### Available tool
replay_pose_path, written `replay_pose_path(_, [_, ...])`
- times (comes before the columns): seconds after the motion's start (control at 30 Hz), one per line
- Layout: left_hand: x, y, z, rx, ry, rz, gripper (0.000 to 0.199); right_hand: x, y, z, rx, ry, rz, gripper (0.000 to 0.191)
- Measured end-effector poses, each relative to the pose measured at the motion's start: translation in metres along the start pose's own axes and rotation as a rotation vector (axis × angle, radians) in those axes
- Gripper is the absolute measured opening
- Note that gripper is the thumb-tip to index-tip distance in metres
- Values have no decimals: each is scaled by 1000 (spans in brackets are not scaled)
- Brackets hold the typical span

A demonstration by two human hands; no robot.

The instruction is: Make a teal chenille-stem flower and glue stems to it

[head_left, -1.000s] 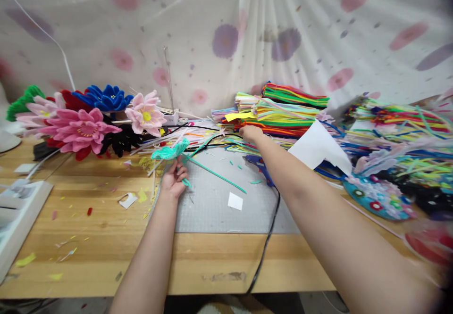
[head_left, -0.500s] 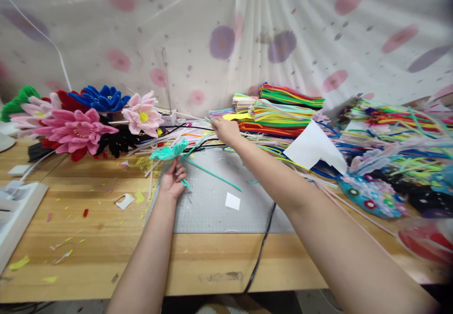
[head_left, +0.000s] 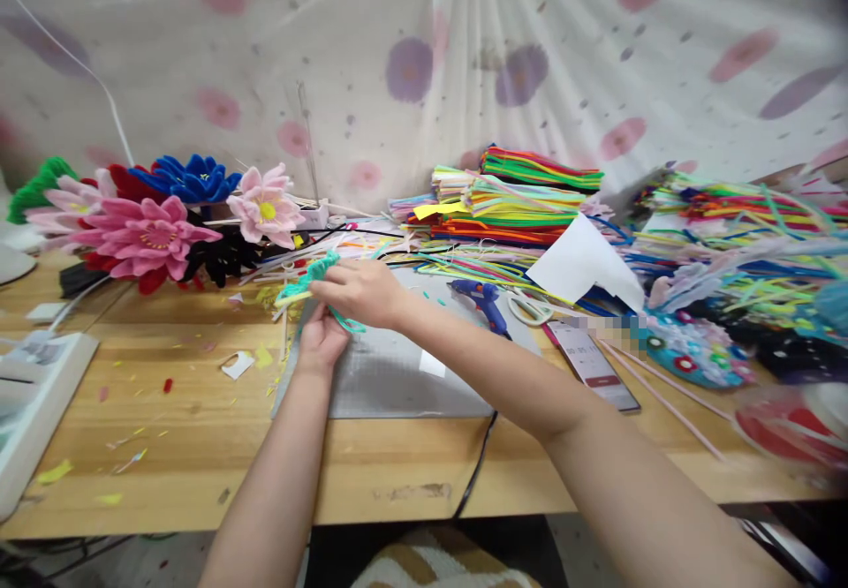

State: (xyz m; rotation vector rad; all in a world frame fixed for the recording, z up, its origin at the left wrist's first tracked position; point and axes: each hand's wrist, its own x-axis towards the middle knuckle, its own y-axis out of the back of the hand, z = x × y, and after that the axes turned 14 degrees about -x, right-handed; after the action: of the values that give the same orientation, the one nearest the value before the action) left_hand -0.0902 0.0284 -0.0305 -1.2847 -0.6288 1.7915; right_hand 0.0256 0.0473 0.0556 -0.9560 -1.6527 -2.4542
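Observation:
My left hand (head_left: 321, 339) is closed around a teal chenille pipe-cleaner piece (head_left: 324, 264), whose ruffled top stands above the fingers. A teal strand hangs down past them on the right. Close over it, my right hand (head_left: 361, 292) has its fingers pinched together, with a pale yellow strip (head_left: 292, 299) sticking out to the left that looks like a pipe cleaner. The right hand hides part of the teal piece and where the strip meets it. Both hands are above the left part of a grey cutting mat (head_left: 377, 394).
A blue glue gun (head_left: 480, 298) and scissors (head_left: 530, 307) lie right of the hands, near a phone (head_left: 593, 365). Bundled pipe cleaners (head_left: 523, 204) line the back. Fuzzy flowers (head_left: 155, 239) stand at left, behind a power strip (head_left: 49, 403). White paper (head_left: 583, 261) rests on the strands.
My right hand has come from the pipe cleaners at the back to the teal piece, bringing a pale yellow strip. The glue gun and phone are now uncovered. My left hand stays on the teal piece.

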Motion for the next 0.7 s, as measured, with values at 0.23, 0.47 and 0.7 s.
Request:
replay_pose_path(0.23, [1,8,-12,-266,-12,-139,28,-56,-39,-14,335,-641,-292,23])
replay_pose_path(0.47, [-6,6,-26,-148,-47,-169,24,-69,-58,-32,430,-945,-150,20])
replay_pose_path(0.7, [-4,7,-35,-33,-120,-194,19,-63,-61,-35,202,-876,-332,26])
